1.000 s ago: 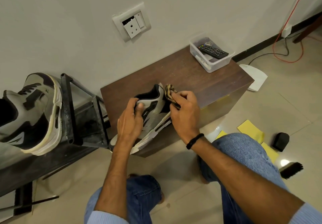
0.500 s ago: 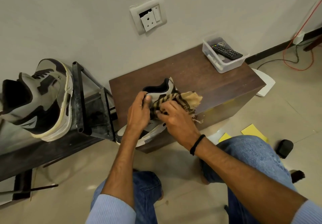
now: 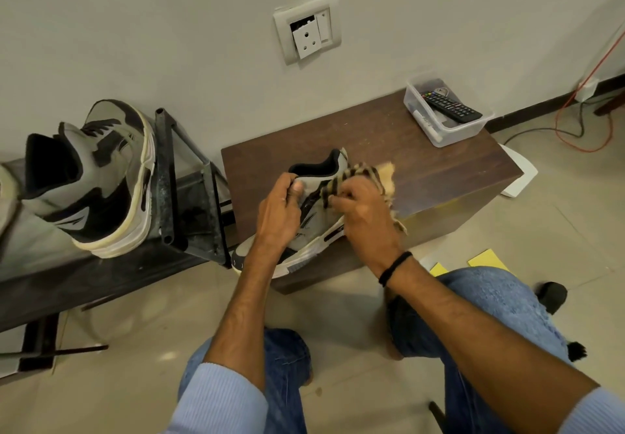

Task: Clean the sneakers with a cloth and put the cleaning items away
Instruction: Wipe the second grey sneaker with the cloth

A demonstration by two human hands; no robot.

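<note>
- Left hand (image 3: pixel 277 210): grips the sneaker (image 3: pixel 313 230) near its collar, with the thumb on the grey side panel and the fingers curled over the far side.
- Right hand (image 3: pixel 365 217): fingers curled round the cloth (image 3: pixel 358 173), holding it against the sneaker's side close to the heel. Black band (image 3: pixel 394 268) on this wrist.
- Sneaker: grey, black and white, on the table (image 3: pixel 422 163) at its near left corner. The toe overhangs the near edge and the heel points toward the table's middle. It is tilted, so the sole rim shows on the right side.
- Cloth: striped tan and dark, bunched. One part lies over the heel and a loose end sticks out past the right hand, above the tabletop.
- Second sneaker (image 3: pixel 101 176): same colours, on the dark rack (image 3: pixel 84 278) left of the table, with its sole just beside the black frame post (image 3: pixel 165 176). Well apart from both hands.
- Box (image 3: pixel 449 136): clear plastic, at the table's far right corner, with a remote (image 3: pixel 451 107) lying in it.
- Floor, right of the table: yellow sheets (image 3: pixel 487 259) and a black item (image 3: pixel 551 295), both partly hidden by the knee.
- Wall behind the table: socket plate (image 3: pixel 307 28).
</note>
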